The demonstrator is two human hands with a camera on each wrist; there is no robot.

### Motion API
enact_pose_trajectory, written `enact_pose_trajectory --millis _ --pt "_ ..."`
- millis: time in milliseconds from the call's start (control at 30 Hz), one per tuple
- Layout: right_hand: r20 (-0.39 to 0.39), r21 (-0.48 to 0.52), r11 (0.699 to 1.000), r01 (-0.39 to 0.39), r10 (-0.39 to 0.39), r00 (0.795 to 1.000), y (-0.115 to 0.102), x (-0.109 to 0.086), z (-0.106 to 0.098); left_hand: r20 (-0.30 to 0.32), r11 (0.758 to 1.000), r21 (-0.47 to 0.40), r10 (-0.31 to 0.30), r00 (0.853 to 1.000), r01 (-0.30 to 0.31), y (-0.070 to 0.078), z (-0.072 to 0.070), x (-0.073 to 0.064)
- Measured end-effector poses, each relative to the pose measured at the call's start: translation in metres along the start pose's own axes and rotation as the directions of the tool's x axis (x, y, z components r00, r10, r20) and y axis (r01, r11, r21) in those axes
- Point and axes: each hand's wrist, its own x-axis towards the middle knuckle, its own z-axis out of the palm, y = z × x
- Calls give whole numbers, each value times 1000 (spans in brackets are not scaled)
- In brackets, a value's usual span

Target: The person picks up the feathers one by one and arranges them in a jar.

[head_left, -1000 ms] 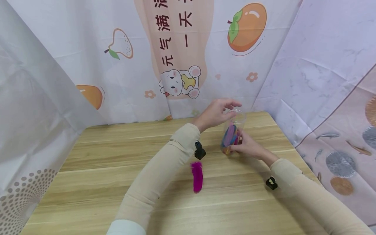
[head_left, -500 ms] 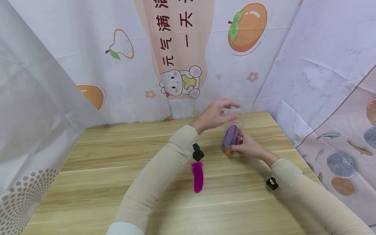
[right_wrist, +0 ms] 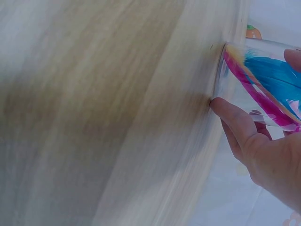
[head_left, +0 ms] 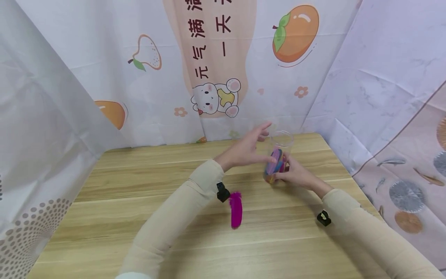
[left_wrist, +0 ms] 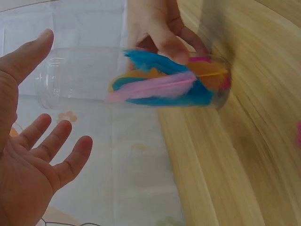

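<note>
A tall clear plastic cup [head_left: 281, 140] stands upright near the back right of the wooden table. Inside it lean several feathers [left_wrist: 160, 87], in blue, pink, orange and magenta. My right hand [head_left: 296, 173] grips the cup low down, fingers and thumb around its wall near the base. To the left of the cup, my left hand [head_left: 245, 150] is spread, with nothing in its fingers; in the left wrist view its thumb and fingers stand apart beside the cup's rim. One magenta feather [head_left: 236, 211] lies flat on the table below the left wrist.
The light wooden table [head_left: 139, 201] runs back to a printed white curtain [head_left: 156, 97]. Another patterned cloth [head_left: 393, 162] hangs along the right side. A small black mount sits on each wrist, the left one [head_left: 222, 192] close to the loose feather.
My left hand has come down and left from above the cup's mouth, its fingers spreading wider. My right hand still grips the cup in the same place.
</note>
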Motion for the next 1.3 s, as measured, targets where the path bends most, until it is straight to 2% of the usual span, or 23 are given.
enact_pose_trajectory --millis 200,300,367,500,667,767,867,1000,1100,1167,1300 --pt "-10 -27 999 17 -17 1000 -1 1 2 43 998 51 -29 999 27 -20 -3 -26" --pt "-11 -24 1000 10 -10 1000 -1 1 2 113 991 136 -24 993 8 -31 -2 -41" --pt "-12 -23 1000 -1 0 1000 -1 1 2 175 982 191 -38 984 4 -38 0 -52" --pt "-11 -30 999 -11 10 1000 -1 2 2 285 967 254 -75 955 0 -46 7 -73" --pt "6 -5 1000 -17 17 1000 1 2 0 377 947 321 -106 920 -22 -50 15 -93" --pt "12 -2 1000 -25 25 1000 1 2 -1 440 918 392 -126 889 -64 -48 19 -101" --pt "7 -25 999 -27 27 1000 2 2 -1 512 900 419 -126 850 -119 -44 24 -106" --pt "1 -49 998 -26 26 1000 3 2 0 583 903 396 -105 806 -169 -39 30 -109" --pt "5 -47 999 -23 23 1000 4 2 0 613 900 389 -94 784 -196 -38 34 -111" --pt "7 -37 999 -20 20 1000 5 2 0 629 905 376 -94 771 -197 -39 37 -111" --pt "7 -20 1000 -17 18 1000 6 3 0 643 913 363 -100 759 -188 -40 41 -111"
